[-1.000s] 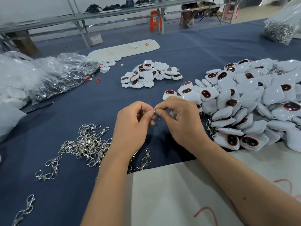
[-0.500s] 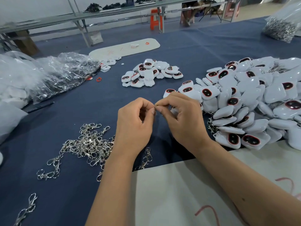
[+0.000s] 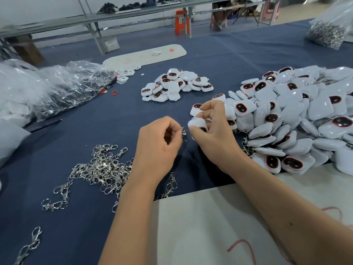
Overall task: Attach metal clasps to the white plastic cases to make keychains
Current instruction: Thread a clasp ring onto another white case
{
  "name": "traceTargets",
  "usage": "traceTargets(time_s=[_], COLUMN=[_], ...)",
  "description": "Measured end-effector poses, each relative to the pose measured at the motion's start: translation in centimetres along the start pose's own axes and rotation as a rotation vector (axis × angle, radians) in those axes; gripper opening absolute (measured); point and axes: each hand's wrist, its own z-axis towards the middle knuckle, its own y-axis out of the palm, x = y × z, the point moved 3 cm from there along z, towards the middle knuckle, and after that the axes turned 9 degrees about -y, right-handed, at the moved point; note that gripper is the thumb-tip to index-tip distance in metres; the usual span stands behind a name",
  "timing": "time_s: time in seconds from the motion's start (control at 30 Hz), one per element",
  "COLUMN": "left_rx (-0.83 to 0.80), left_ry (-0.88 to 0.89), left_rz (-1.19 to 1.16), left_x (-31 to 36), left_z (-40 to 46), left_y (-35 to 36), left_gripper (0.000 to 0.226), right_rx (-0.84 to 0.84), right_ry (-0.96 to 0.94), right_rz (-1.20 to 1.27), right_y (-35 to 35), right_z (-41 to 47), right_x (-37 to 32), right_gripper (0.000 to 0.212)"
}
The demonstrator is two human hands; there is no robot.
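Note:
My left hand (image 3: 158,146) pinches a small metal clasp (image 3: 184,133) between thumb and fingertips above the blue cloth. Just to its right, my right hand (image 3: 215,134) grips a white plastic case (image 3: 196,124), blurred, with its dark window partly hidden under my fingers. Clasp and case sit a little apart. A loose heap of silver clasps (image 3: 101,169) lies left of my left forearm. A large pile of white cases (image 3: 298,119) with dark red-rimmed windows spreads to the right, some with clasps at their near edge. A smaller pile of cases (image 3: 175,86) lies farther back.
Crumpled clear plastic bags (image 3: 63,87) lie at the left. A white board (image 3: 219,226) lies under my forearms, another white board (image 3: 145,55) at the back. A bag of metal parts (image 3: 328,33) sits at far right. Stray clasps (image 3: 57,199) dot the cloth's near left.
My hands were pressed together working the clasp; now they have parted slightly. The right hand has lifted and turned, showing the white case, while the left keeps the clasp.

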Motion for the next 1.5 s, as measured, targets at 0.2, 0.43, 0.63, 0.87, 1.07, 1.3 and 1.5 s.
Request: traceTargets(time_s=[0.2,0.43,0.63,0.87,1.07,1.3,1.5], left_rx=[-0.018,-0.100,-0.092,-0.140,-0.162,-0.158,-0.155], left_ry=[-0.005,0.018,0.011,0.005,0.010,0.010,-0.020], left_rz=[0.031,0.066,0.043,0.032,0.027,0.039,0.040], left_x=[-0.14,0.02,0.03,0.20,0.17,0.14,0.07], left_z=[0.02,0.00,-0.01,-0.13,-0.20,-0.19,-0.28], left_y=[-0.10,0.36,0.13,0.48,0.72,0.77,0.82], left_gripper=[0.020,0.020,0.020,0.020,0.023,0.022,0.020], right_rx=[0.100,0.096,0.007,0.159,0.091,0.079,0.062], right_ry=[-0.037,-0.042,0.042,-0.005,-0.044,-0.056,-0.090], right_rz=[-0.039,-0.099,-0.126,-0.181,-0.185,-0.169,-0.188], right_y=[-0.54,-0.45,-0.18,-0.60,-0.53,-0.55,-0.42], right_z=[0.55,0.38,0.63,0.76,0.87,0.80,0.71], right_x=[0.58,0.47,0.81,0.44,0.32,0.19,-0.12], right_gripper=[0.017,0.004,0.018,0.024,0.031,0.030,0.026])
